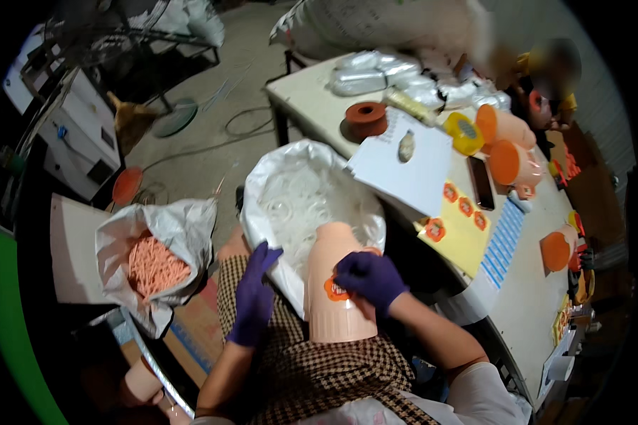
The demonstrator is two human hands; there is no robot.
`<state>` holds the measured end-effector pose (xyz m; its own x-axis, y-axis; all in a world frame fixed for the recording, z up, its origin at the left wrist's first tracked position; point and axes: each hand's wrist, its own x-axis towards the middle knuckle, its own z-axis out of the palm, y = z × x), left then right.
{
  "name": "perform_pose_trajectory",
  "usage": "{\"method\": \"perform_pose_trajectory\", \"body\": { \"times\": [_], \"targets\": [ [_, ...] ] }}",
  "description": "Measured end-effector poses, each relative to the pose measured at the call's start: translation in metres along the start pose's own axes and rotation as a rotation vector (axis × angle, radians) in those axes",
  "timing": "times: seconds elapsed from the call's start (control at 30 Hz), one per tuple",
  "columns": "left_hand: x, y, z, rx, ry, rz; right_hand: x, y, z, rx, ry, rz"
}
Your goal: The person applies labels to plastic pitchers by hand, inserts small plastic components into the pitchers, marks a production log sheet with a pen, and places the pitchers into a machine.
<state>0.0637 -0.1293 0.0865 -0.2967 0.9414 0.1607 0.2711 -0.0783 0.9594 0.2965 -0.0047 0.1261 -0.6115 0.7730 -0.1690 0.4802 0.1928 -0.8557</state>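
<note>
A peach plastic jug point(333, 262) with a ribbed lower part lies on my lap, its narrower end pointing away from me. An orange flower-shaped sticker point(337, 288) is on its side. My right hand point(371, 280), in a purple glove, is closed against the jug beside the sticker. Its fingertips are curled under, so what they hold, if anything, is hidden. My left hand point(253, 297), also gloved in purple, is open to the left of the jug, apart from it, fingers stretched out at the rim of a white sack point(262, 191) of clear plastic pieces.
On the left stands a bag point(198, 219) of small peach pieces. The table point(312, 92) on the right holds a yellow sheet of orange stickers point(461, 227), white paper point(404, 177), a brown tape roll point(366, 119), a phone point(480, 183) and peach jugs point(507, 163). Another person point(553, 78) sits beyond.
</note>
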Motion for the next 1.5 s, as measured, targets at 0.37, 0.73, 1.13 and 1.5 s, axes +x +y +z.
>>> {"method": "perform_pose_trajectory", "body": {
  "times": [0.37,0.73,1.13,1.5],
  "targets": [
    [0.074,-0.039,0.053,0.417,-0.063,0.335,-0.026,0.069,0.015,-0.157,0.338,-0.365],
    [0.071,-0.006,0.033,-0.396,0.059,-0.035,-0.034,0.01,-0.065,-0.191,0.387,-0.66],
    [0.182,-0.007,0.032,0.739,-0.071,0.528,0.15,0.056,-0.158,-0.798,0.499,-0.319],
    [0.367,-0.002,0.135,0.354,-0.195,0.495,0.147,0.051,-0.158,-0.779,0.499,-0.081]
  ]
}}
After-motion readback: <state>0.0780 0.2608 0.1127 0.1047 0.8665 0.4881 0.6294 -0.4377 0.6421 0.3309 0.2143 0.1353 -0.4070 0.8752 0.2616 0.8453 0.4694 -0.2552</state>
